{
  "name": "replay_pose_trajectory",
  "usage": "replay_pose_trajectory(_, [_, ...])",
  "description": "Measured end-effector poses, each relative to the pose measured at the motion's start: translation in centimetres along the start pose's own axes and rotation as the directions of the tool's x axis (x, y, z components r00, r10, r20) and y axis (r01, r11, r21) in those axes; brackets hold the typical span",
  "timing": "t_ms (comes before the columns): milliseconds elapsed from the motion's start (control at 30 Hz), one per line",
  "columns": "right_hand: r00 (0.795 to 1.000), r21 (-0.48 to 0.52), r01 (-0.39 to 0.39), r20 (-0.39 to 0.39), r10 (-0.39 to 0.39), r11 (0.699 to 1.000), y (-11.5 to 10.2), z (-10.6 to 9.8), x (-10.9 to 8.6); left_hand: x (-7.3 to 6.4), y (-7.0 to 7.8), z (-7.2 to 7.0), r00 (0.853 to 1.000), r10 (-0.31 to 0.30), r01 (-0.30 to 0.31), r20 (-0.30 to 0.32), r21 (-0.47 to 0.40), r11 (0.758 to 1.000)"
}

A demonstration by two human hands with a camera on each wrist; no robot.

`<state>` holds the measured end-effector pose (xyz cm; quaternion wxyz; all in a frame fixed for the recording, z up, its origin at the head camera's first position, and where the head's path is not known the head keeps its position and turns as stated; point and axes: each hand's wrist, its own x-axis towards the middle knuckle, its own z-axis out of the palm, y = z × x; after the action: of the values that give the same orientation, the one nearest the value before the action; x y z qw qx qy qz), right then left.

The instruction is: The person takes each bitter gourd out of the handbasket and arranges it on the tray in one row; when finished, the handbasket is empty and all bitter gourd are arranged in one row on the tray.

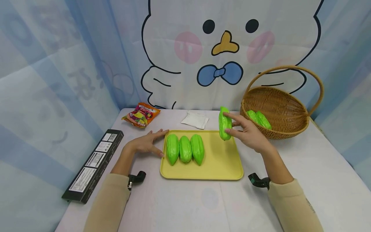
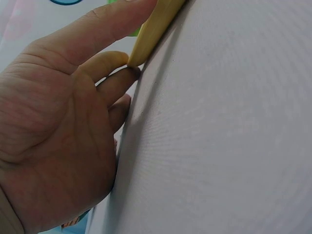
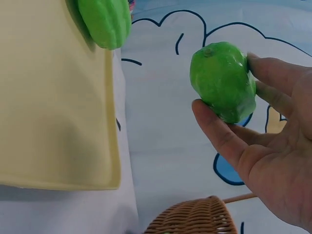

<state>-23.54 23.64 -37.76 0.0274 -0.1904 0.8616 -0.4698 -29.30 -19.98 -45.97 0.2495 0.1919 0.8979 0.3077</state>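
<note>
My right hand (image 1: 248,132) holds a bright green, ridged, elongated vegetable (image 1: 224,124) upright over the back right corner of a yellow tray (image 1: 221,161). In the right wrist view, thumb and fingers pinch the vegetable (image 3: 222,80) from either side, its stem end facing the camera. On the tray's left half, several similar green vegetables (image 1: 185,149) lie side by side, pointing toward the person. My left hand (image 1: 145,143) spreads its fingers along the tray's left edge. Seen from the left wrist, its thumb and fingertips are right at the tray's rim (image 2: 153,34).
A wicker basket (image 1: 278,106) at the back right is tipped toward the person, with two green vegetables (image 1: 259,119) inside. Behind the tray lie an orange snack bag (image 1: 142,115) and a white packet (image 1: 195,120). A long black box (image 1: 94,164) lies on the left.
</note>
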Motion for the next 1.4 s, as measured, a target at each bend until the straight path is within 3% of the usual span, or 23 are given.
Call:
replay_pose_trajectory(433, [0.993, -0.041, -0.045, 0.112, 0.049, 0.998, 1.0, 1.2, 0.5, 0.1, 0.0, 0.0, 1.0, -0.001, 0.001, 0.002, 0.001, 1.0])
replay_pose_trajectory(967, [0.955, -0.127, -0.025, 0.289, 0.061, 0.992, 2.1, 3.8, 0.8, 0.2, 0.0, 0.1, 1.0, 0.0, 0.0, 0.0, 0.003, 1.0])
replay_pose_trajectory(1400, [0.935, -0.131, -0.03, 0.346, 0.074, 0.991, 2.4, 4.8, 1.2, 0.1, -0.1, 0.0, 1.0, -0.005, 0.005, -0.003, -0.006, 1.0])
